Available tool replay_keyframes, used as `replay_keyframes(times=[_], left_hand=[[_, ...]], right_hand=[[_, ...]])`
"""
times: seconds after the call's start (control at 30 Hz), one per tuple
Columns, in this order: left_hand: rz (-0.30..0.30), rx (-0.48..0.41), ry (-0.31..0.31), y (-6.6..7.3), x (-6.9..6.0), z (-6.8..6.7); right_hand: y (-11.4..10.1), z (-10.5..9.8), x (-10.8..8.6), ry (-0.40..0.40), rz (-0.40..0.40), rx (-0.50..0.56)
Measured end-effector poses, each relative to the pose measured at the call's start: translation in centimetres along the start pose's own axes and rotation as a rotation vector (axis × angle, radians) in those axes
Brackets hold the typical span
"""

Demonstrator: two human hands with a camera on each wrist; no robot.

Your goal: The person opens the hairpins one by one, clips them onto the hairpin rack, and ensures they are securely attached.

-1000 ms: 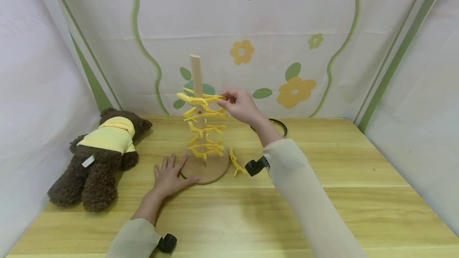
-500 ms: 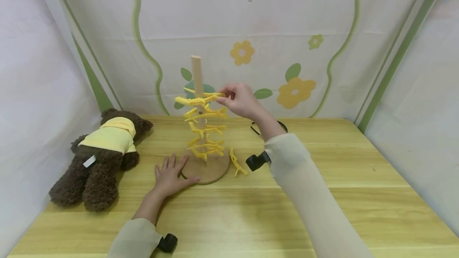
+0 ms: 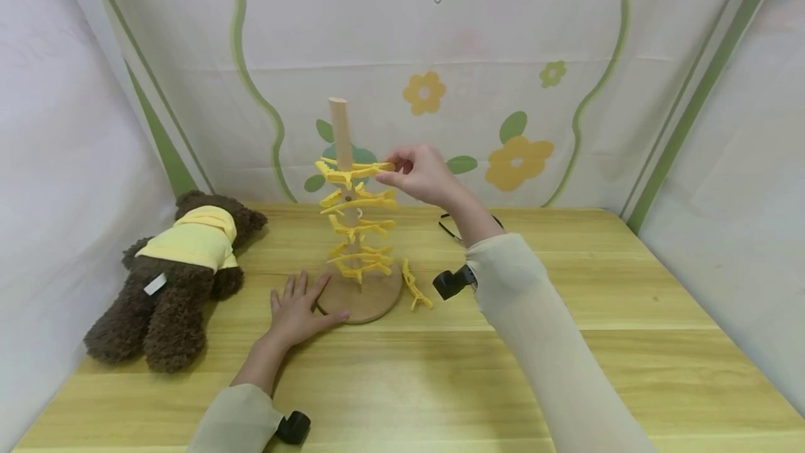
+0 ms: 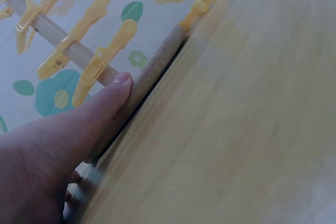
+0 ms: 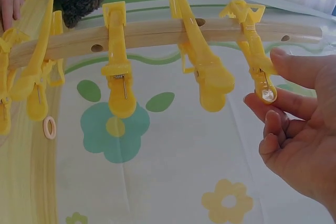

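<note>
A wooden pole (image 3: 340, 133) rises from a round wooden base (image 3: 372, 301), with several yellow hair clips (image 5: 116, 51) clamped across it one above another. My right hand (image 3: 420, 175) pinches the handle end of the top hair clip (image 5: 254, 43) between thumb and fingers. That clip's jaws lie on either side of the pole, below its bare upper end. My left hand (image 3: 298, 314) is spread flat at the base's left front edge; in the left wrist view its thumb (image 4: 118, 90) rests on the base. One loose hair clip (image 3: 413, 286) lies right of the base.
A brown teddy bear (image 3: 189, 250) in a yellow top lies at the left. Behind my right forearm is a black headband (image 3: 449, 228), partly hidden. A small pinkish ring (image 5: 49, 128) shows in the right wrist view. Patterned cloth (image 3: 490, 33) walls the table's back.
The pole's top has leaned slightly left. The top clip's jaw end has shifted right, nearer the pole, while my right hand stays pinched on its handles. My left hand has not moved.
</note>
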State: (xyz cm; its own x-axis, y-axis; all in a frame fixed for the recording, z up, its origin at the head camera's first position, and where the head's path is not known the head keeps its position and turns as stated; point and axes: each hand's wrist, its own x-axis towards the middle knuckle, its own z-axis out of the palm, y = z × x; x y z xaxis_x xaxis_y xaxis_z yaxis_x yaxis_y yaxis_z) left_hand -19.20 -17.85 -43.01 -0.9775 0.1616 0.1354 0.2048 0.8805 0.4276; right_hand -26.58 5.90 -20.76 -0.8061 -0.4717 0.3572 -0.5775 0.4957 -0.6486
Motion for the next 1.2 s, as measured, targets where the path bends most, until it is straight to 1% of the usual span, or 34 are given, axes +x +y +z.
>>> replay_keyframes(times=[0.1, 0.27, 0.5, 0.6, 0.73, 0.8, 0.83, 0.97, 1.03, 1.07, 1.2], left_hand=[[-0.004, -0.001, -0.003, 0.0, 0.0, 0.0], [-0.008, -0.002, -0.008, 0.0, 0.0, 0.0], [-0.009, -0.002, -0.003, 0.0, 0.0, 0.0], [-0.007, 0.002, -0.003, 0.0, 0.0, 0.1], [-0.003, 0.003, -0.003, 0.1, 0.1, 0.1], [-0.004, 0.005, -0.002, 0.1, 0.1, 0.1], [-0.005, 0.005, -0.002, 0.1, 0.1, 0.0], [-0.009, 0.006, -0.004, 0.0, 0.0, -0.1], [-0.009, 0.002, -0.008, 0.0, -0.1, -0.1], [-0.009, 0.0, -0.01, -0.1, -0.1, -0.1], [-0.012, -0.004, -0.016, -0.1, 0.0, 0.0]], right_hand=[[0.1, 0.0, -0.1, 0.009, 0.003, 0.015], [0.2, 0.0, -0.1, 0.02, -0.009, 0.007], [0.6, -0.2, -0.4, -0.005, 0.01, 0.027], [0.8, -0.5, -0.8, 0.029, 0.015, 0.048], [2.2, -1.0, -2.3, 0.1, -0.002, 0.085], [3.2, -0.9, -3.4, 0.12, -0.019, 0.085], [3.4, -0.8, -4.1, 0.122, -0.022, 0.093], [5.8, 0.3, -6.3, 0.124, 0.018, 0.135], [6.9, 1.0, -7.4, 0.123, 0.058, 0.161], [7.9, 1.3, -7.8, 0.121, 0.076, 0.163], [9.5, 2.6, -9.4, 0.109, 0.104, 0.17]])
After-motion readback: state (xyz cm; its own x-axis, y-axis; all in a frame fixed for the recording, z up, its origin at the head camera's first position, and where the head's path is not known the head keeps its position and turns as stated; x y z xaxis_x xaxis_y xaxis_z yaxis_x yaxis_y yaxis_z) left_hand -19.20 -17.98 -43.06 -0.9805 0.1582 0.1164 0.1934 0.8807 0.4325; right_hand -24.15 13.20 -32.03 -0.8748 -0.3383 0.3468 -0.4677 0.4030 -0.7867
